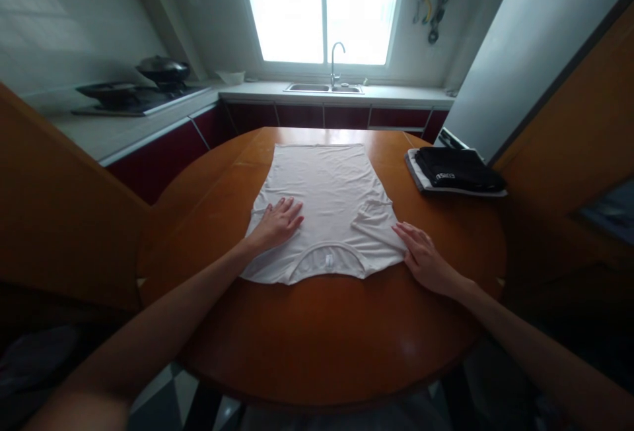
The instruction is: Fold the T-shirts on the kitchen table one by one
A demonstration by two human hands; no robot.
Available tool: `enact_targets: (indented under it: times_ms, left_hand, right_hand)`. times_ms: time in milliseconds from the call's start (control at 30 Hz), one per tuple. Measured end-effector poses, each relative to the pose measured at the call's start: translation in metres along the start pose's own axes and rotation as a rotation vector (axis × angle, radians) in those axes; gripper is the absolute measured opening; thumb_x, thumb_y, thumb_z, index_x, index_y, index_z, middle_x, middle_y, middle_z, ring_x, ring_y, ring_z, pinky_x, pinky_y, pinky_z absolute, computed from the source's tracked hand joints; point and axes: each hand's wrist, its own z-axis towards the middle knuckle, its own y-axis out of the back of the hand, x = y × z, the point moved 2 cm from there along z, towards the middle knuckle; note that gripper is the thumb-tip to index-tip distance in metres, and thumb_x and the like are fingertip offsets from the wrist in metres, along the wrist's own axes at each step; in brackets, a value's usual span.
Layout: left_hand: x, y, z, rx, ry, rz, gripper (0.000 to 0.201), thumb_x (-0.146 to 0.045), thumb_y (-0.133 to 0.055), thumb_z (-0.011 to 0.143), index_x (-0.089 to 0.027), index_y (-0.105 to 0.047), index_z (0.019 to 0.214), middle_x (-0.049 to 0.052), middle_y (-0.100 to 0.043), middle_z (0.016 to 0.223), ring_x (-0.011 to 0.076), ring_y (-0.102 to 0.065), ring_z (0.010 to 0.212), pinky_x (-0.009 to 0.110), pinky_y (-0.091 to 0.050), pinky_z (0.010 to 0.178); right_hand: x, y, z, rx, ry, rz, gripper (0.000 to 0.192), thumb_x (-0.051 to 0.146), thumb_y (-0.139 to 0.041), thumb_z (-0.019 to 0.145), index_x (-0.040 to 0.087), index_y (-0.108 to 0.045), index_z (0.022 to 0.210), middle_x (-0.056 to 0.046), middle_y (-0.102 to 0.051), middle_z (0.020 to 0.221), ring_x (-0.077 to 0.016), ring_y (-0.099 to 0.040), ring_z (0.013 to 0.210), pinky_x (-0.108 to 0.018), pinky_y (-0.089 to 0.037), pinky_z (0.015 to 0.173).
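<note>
White shirt on orange-brown table (black folded garment aside).

White lettering is showing on the folded black garment near the table's right edge, too small to read.

A round wooden table with a glossy orange-brown top is seen in the middle of the view. A white thin-fabric T-shirt is spread flat on it, with the collar turned to the near edge and the hem to the far edge. To the right of the T-shirt, near the far right rim, a small pile of folded clothes is laid, a black piece on top of a light grey one. The near part of the top is bare.
</note>
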Motion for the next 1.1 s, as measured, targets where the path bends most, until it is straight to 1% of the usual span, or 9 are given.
enact_targets:
  times_ms: [167, 333, 400, 467, 567, 700, 867, 967, 1100]
  left_hand:
    - [0.0, 0.001, 0.0, -0.014, 0.001, -0.007, 0.06, -0.048, -0.027, 0.105, -0.019, -0.042, 0.155, 0.015, -0.029, 0.165, 0.0334, -0.02, 0.155, 0.061, -0.022, 0.12]
    - [-0.001, 0.001, 0.0, -0.019, -0.001, -0.007, 0.059, -0.047, -0.028, 0.105, -0.02, -0.042, 0.155, 0.015, -0.029, 0.166, 0.0334, -0.02, 0.154, 0.061, -0.022, 0.12]
    - [-0.002, 0.001, 0.0, -0.007, -0.001, -0.007, 0.06, -0.048, -0.027, 0.105, -0.019, -0.042, 0.155, 0.015, -0.028, 0.166, 0.0339, -0.02, 0.155, 0.061, -0.021, 0.12]
    - [-0.003, 0.002, 0.0, -0.006, 0.001, -0.004, 0.06, -0.048, -0.028, 0.105, -0.019, -0.042, 0.155, 0.015, -0.029, 0.166, 0.0339, -0.021, 0.154, 0.061, -0.021, 0.12]
    - [-0.004, 0.004, -0.001, -0.023, 0.001, 0.002, 0.057, -0.047, -0.03, 0.105, -0.021, -0.043, 0.154, 0.015, -0.031, 0.165, 0.0334, -0.022, 0.154, 0.061, -0.022, 0.12]
    - [-0.004, 0.003, -0.002, -0.032, -0.001, 0.008, 0.056, -0.045, -0.031, 0.105, -0.022, -0.045, 0.154, 0.014, -0.032, 0.164, 0.0332, -0.023, 0.154, 0.061, -0.023, 0.12]
    - [-0.004, 0.004, -0.005, -0.035, -0.018, -0.017, 0.058, -0.047, -0.028, 0.105, -0.023, -0.039, 0.157, 0.012, -0.023, 0.168, 0.0356, -0.018, 0.155, 0.063, -0.022, 0.12]
    - [-0.003, 0.014, -0.005, -0.07, -0.015, -0.061, 0.058, -0.047, -0.025, 0.106, -0.025, -0.035, 0.159, 0.009, -0.019, 0.169, 0.0336, -0.014, 0.156, 0.062, -0.02, 0.121]
    - [0.006, 0.031, -0.003, -0.177, 0.077, -0.095, 0.057, -0.042, -0.023, 0.107, -0.019, -0.039, 0.157, 0.01, -0.03, 0.166, 0.0285, -0.021, 0.155, 0.054, -0.019, 0.124]
  right_hand:
    - [-0.002, -0.002, -0.012, 0.113, 0.036, -0.088, 0.063, 0.03, -0.033, 0.103, 0.032, -0.016, 0.164, -0.006, -0.023, 0.168, -0.0264, -0.02, 0.155, -0.061, -0.02, 0.123]
    - [-0.005, 0.007, -0.012, 0.241, 0.07, -0.054, 0.069, 0.053, -0.035, 0.103, 0.033, -0.009, 0.164, -0.007, -0.023, 0.167, -0.0273, -0.018, 0.155, -0.063, -0.015, 0.123]
    - [-0.009, 0.016, 0.0, 0.177, 0.029, -0.02, 0.067, 0.053, -0.029, 0.105, 0.03, -0.009, 0.164, -0.009, -0.022, 0.168, -0.0277, -0.018, 0.155, -0.064, -0.017, 0.122]
    - [-0.01, 0.026, 0.02, 0.037, -0.022, 0.022, 0.064, 0.051, -0.022, 0.106, 0.027, -0.012, 0.164, -0.01, -0.021, 0.168, -0.0276, -0.017, 0.155, -0.062, -0.018, 0.122]
    - [-0.001, 0.031, 0.058, -0.099, -0.026, 0.084, 0.063, 0.051, -0.024, 0.106, 0.023, -0.023, 0.163, -0.012, -0.023, 0.167, -0.0284, -0.018, 0.155, -0.06, -0.02, 0.122]
    - [0.02, 0.008, 0.101, -0.075, 0.06, 0.108, 0.059, 0.048, -0.032, 0.106, 0.021, -0.036, 0.158, -0.015, -0.029, 0.165, -0.0305, -0.024, 0.154, -0.06, -0.023, 0.121]
    - [0.032, -0.033, 0.111, 0.06, 0.119, 0.016, 0.062, 0.049, -0.037, 0.104, 0.016, -0.038, 0.156, -0.018, -0.03, 0.164, -0.0319, -0.023, 0.154, -0.059, -0.021, 0.122]
    - [0.029, -0.039, 0.108, 0.075, 0.114, 0.002, 0.064, 0.049, -0.038, 0.104, 0.015, -0.034, 0.158, -0.018, -0.029, 0.164, -0.0318, -0.023, 0.154, -0.059, -0.021, 0.122]
    - [0.021, -0.033, 0.111, -0.044, 0.042, 0.034, 0.06, 0.045, -0.032, 0.105, 0.015, -0.035, 0.157, -0.017, -0.033, 0.163, -0.0305, -0.026, 0.153, -0.059, -0.025, 0.121]
